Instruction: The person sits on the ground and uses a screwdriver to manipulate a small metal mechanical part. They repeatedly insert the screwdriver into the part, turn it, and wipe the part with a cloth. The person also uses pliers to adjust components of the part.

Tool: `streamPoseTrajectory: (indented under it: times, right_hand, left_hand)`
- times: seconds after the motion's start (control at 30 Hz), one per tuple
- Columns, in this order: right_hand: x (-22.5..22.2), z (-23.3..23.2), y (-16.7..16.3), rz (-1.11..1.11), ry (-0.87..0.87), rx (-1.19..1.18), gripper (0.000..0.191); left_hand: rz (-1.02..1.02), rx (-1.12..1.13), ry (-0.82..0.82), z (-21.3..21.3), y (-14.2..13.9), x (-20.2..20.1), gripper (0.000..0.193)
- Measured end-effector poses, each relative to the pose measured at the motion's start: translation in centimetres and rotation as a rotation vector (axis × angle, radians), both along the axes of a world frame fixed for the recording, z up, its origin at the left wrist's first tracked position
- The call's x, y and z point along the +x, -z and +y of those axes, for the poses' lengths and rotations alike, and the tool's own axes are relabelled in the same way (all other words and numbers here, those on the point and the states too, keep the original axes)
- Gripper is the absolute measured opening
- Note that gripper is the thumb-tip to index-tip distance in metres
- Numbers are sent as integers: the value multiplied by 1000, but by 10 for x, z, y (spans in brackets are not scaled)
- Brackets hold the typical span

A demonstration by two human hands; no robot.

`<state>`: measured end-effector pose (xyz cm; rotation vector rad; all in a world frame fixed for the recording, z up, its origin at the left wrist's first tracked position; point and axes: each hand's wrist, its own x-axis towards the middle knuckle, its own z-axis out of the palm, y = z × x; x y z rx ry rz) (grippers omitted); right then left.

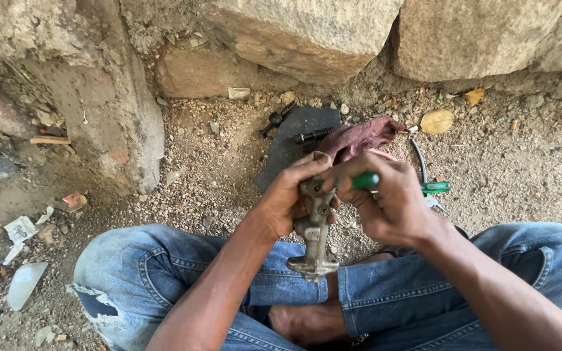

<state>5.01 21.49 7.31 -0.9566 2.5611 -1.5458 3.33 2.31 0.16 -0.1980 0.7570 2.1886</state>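
I sit cross-legged on dirt ground in blue jeans. My left hand (285, 198) grips a grey cast-metal part (313, 234) by its upper end, and the part hangs down over my lap. My right hand (388, 201) is closed around the green handle of a screwdriver (364, 181), whose tip points left into the top of the metal part. The tip itself is hidden behind my fingers.
A dark flat mat (297, 140) lies ahead with black bolts (310, 136) and a maroon rag (362, 137) on it. Green-handled pliers (432, 185) lie to the right. Large rocks (307, 36) form a wall ahead and left. Litter scraps (24, 260) sit at left.
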Motion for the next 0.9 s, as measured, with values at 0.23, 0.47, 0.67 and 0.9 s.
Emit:
streamPoseTrajectory:
  times: [0.23, 0.47, 0.67, 0.9]
  right_hand:
    - [-2, -2, -1, 59, -29, -24, 22]
    - [1, -11, 12, 232, -28, -52, 22]
    - [6, -12, 19, 227, 63, -109, 21]
    - [9, -1, 22, -150, 146, -491, 36]
  left_hand:
    - [-136, -24, 66, 5, 12, 7, 34]
    - [-182, 29, 39, 9, 16, 13, 36]
    - [-104, -19, -13, 13, 2, 10, 30]
    - [-94, 77, -43, 6, -6, 8, 25]
